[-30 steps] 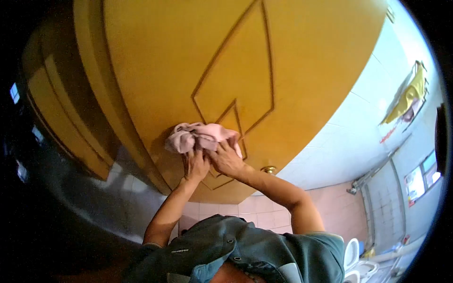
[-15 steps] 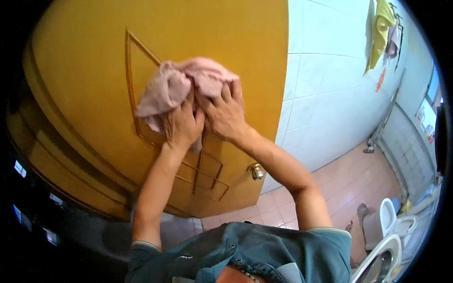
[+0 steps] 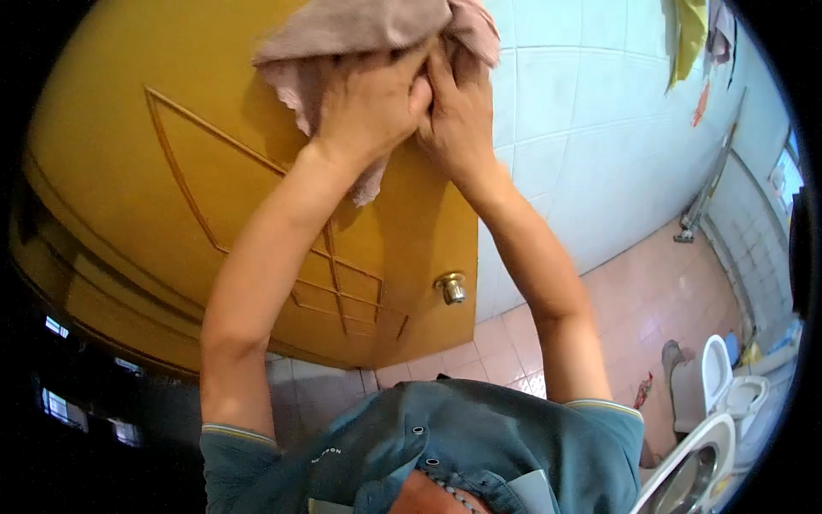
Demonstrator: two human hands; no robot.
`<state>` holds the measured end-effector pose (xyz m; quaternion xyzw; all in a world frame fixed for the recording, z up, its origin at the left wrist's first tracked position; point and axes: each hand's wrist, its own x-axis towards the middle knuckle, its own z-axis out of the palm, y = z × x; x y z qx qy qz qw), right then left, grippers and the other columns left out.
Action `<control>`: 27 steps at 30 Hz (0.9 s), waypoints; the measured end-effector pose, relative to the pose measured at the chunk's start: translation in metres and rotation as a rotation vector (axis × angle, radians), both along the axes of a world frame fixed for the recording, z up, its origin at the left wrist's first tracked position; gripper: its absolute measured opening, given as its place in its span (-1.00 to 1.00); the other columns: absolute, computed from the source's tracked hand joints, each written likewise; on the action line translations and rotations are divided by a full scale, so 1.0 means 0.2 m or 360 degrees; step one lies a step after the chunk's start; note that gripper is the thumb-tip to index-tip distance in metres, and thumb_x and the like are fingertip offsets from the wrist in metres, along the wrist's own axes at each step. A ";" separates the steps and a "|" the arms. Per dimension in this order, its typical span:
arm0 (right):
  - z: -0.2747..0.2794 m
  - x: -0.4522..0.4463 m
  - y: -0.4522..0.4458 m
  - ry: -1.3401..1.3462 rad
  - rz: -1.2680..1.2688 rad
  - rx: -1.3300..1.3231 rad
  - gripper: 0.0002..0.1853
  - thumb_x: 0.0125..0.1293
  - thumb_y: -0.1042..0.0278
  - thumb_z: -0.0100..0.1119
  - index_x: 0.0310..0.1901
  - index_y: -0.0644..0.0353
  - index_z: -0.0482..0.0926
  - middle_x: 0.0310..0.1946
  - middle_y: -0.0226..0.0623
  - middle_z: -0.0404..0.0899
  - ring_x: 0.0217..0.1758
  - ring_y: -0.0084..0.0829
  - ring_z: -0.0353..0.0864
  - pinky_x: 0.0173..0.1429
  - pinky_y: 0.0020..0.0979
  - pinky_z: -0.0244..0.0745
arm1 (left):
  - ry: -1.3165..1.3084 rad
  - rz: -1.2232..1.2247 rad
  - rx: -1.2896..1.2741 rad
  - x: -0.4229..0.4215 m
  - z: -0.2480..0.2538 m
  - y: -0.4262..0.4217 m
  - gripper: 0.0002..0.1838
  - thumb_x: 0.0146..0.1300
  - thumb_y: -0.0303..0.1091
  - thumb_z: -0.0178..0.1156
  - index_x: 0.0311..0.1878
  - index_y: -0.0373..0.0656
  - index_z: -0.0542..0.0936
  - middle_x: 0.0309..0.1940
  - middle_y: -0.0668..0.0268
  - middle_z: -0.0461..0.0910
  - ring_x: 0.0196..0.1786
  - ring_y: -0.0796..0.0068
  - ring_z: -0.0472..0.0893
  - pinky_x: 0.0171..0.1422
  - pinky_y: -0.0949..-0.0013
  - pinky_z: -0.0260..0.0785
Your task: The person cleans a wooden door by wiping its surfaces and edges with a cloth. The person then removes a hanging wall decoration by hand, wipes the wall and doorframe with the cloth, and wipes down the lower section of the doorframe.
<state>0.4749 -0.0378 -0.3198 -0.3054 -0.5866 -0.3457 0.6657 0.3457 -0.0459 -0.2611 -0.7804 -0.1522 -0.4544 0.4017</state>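
Observation:
A pink cloth (image 3: 360, 30) is bunched against the upper part of a yellow-brown wooden door (image 3: 411, 223), near its right edge. My left hand (image 3: 368, 103) presses on the cloth, its fingertips hidden under the folds. Close beside it, my right hand (image 3: 458, 111) grips the cloth's right part, thumb near the left thumb. One corner of the cloth hangs below my left hand. Lower down on the door are a round metal knob (image 3: 451, 288) and raised line moulding (image 3: 193, 206).
White wall tiles (image 3: 556, 154) stand right of the door. Yellow cloth (image 3: 688, 38) hangs at the upper right. White basins or a toilet (image 3: 717, 368) are at the lower right on the pink tiled floor (image 3: 625, 317). A pipe-like object (image 3: 711, 188) leans in the corner.
Both hands and the cloth have moved up the door and toward its right edge. The view has shifted, with more wall and floor showing.

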 end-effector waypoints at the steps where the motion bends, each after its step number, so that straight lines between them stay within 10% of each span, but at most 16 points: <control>1: -0.11 0.01 -0.03 0.0052 -0.0020 -0.0134 -0.34 0.16 0.29 0.17 0.33 0.22 0.29 0.35 0.14 0.16 0.34 0.24 0.17 0.37 0.03 0.17 | 0.0063 0.0002 0.0042 0.03 -0.07 0.02 -0.43 0.15 -0.20 0.14 0.30 0.10 0.47 -0.05 0.03 0.59 -0.02 -0.06 0.56 0.07 -0.04 0.37; 10: -1.37 -0.06 -0.21 0.0454 0.0378 -0.0928 -0.52 0.22 0.42 0.09 0.18 0.35 0.32 0.14 0.20 0.30 0.17 0.22 0.26 0.27 0.03 0.16 | 0.0907 -0.0021 -0.1090 0.06 -1.15 -0.01 -0.53 0.18 -0.38 0.09 0.21 -0.16 0.50 0.22 -0.02 0.41 0.32 0.03 0.36 0.35 -0.04 0.17; 14: -1.69 -0.04 -0.29 0.0479 0.0357 -0.1159 -0.52 0.21 0.43 0.11 0.18 0.32 0.34 0.13 0.19 0.31 0.17 0.23 0.26 0.27 0.03 0.17 | 0.1195 0.0363 -0.0792 0.12 -1.34 -0.14 -0.40 0.20 -0.36 0.10 0.37 -0.07 0.32 0.32 0.11 0.33 0.39 0.10 0.28 0.42 0.03 0.13; 23: -1.49 0.01 -0.31 0.0418 0.0503 -0.1056 -0.46 0.12 0.43 0.16 0.17 0.30 0.33 0.13 0.13 0.33 0.21 0.16 0.28 0.28 0.02 0.18 | 0.1135 0.0354 -0.1080 0.19 -1.23 -0.11 -0.56 0.11 -0.37 0.13 0.13 -0.09 0.53 0.03 0.05 0.54 0.07 0.01 0.52 0.15 0.03 0.30; 27: -0.93 0.08 -0.19 0.0338 0.0740 -0.0763 -0.42 0.12 0.44 0.10 0.22 0.33 0.28 0.15 0.16 0.31 0.25 0.20 0.25 0.35 0.02 0.13 | 0.0819 0.0352 -0.0864 0.21 -0.69 -0.12 -0.70 0.10 -0.29 0.15 -0.10 -0.16 0.62 -0.18 0.10 0.58 -0.11 0.12 0.56 -0.02 0.04 0.36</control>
